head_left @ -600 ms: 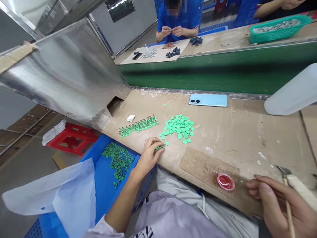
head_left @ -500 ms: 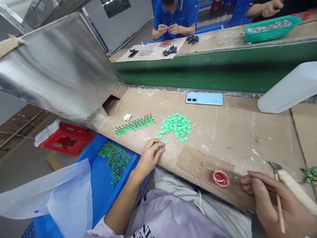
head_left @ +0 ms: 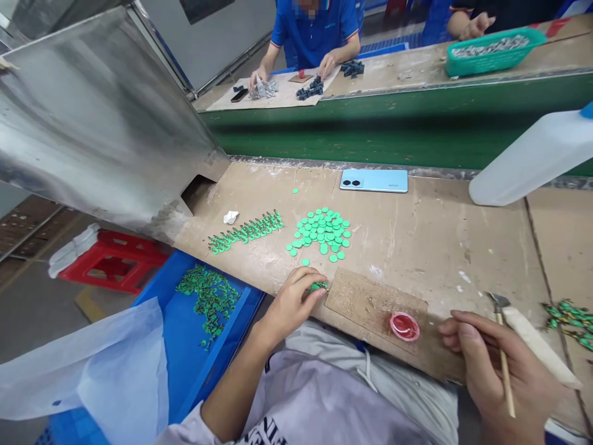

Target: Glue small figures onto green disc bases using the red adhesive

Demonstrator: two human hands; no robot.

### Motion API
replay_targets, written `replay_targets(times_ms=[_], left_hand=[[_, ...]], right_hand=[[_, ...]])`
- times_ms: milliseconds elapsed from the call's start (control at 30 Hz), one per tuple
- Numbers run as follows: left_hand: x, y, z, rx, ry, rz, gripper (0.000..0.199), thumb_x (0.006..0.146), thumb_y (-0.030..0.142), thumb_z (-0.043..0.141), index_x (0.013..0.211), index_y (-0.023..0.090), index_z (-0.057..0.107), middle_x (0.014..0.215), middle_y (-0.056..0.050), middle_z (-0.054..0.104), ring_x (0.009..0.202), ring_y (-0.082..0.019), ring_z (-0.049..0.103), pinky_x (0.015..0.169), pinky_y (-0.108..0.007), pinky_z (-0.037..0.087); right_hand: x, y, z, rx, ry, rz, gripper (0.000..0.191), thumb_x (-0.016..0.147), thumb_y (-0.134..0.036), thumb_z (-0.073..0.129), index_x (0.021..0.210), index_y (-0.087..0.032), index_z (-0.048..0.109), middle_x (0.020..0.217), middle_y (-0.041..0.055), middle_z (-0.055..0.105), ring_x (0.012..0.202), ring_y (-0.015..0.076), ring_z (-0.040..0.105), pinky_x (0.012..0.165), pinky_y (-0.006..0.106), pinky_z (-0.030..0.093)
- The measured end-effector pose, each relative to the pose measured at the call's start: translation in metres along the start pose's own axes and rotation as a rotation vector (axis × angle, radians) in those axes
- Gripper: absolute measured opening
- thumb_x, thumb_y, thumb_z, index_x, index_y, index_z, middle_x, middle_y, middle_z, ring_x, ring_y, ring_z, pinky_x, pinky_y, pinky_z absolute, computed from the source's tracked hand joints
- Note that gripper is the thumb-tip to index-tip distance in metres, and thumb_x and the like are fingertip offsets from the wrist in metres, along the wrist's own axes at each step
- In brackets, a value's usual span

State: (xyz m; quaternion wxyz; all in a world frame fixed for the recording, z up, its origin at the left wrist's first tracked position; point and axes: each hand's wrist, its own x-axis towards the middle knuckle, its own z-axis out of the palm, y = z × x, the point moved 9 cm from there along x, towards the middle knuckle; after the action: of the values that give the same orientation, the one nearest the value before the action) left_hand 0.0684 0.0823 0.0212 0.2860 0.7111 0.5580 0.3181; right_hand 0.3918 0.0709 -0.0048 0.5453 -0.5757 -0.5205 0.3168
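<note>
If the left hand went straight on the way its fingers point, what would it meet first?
Most likely the flat brown rectangular board, its left edge just ahead; height is unclear, so the left hand might pass above it.

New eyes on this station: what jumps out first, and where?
The bright green discs heaped on the brown table, with a slanting row of green pieces to their left. Then the red-filled dish on the board, between the left hand, pinching small green parts, and the right hand, holding a thin stick.
</note>
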Motion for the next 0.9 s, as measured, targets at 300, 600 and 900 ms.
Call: replay_targets(times_ms=[300, 600, 900], left_hand=[[0.032, -0.036, -0.049, 0.021, 0.058, -0.055, 0.016, 0.099, 0.02, 0.062, 0.109, 0.02, 0.075, 0.108, -0.008, 0.072, 0.095, -0.02, 0.069, 0.082, -0.032, 0.058], [0.08, -0.037, -0.031, 0.162, -0.021, 0.129, 0.02, 0.104, 0.025, 0.058, 0.104, 0.021, 0.077, 0.104, -0.008, 0.069, 0.102, -0.022, 0.067, 0.096, -0.039, 0.056], [0.103, -0.014, 0.018, 0.507, -0.279, 0.306, 0.069, 0.096, 0.057, 0.068, 0.154, 0.021, 0.054, 0.166, -0.02, 0.045, 0.159, -0.042, 0.032, 0.129, -0.064, 0.027]], right_hand=[[0.002, 0.003, 0.001, 0.001, -0.035, -0.03, 0.028, 0.094, -0.049, 0.076, 0.1, -0.022, 0.078, 0.075, 0.007, 0.075, 0.058, 0.0171, 0.071, 0.053, 0.023, 0.063], [0.002, -0.004, 0.004, 0.025, -0.044, -0.079, 0.022, 0.098, -0.041, 0.072, 0.104, -0.02, 0.077, 0.077, 0.0037, 0.076, 0.059, 0.0121, 0.07, 0.058, 0.016, 0.062], [0.004, -0.004, 0.006, 0.047, -0.082, -0.109, 0.016, 0.1, -0.034, 0.07, 0.106, -0.021, 0.077, 0.078, 0.0024, 0.077, 0.059, 0.0122, 0.071, 0.058, 0.017, 0.064]])
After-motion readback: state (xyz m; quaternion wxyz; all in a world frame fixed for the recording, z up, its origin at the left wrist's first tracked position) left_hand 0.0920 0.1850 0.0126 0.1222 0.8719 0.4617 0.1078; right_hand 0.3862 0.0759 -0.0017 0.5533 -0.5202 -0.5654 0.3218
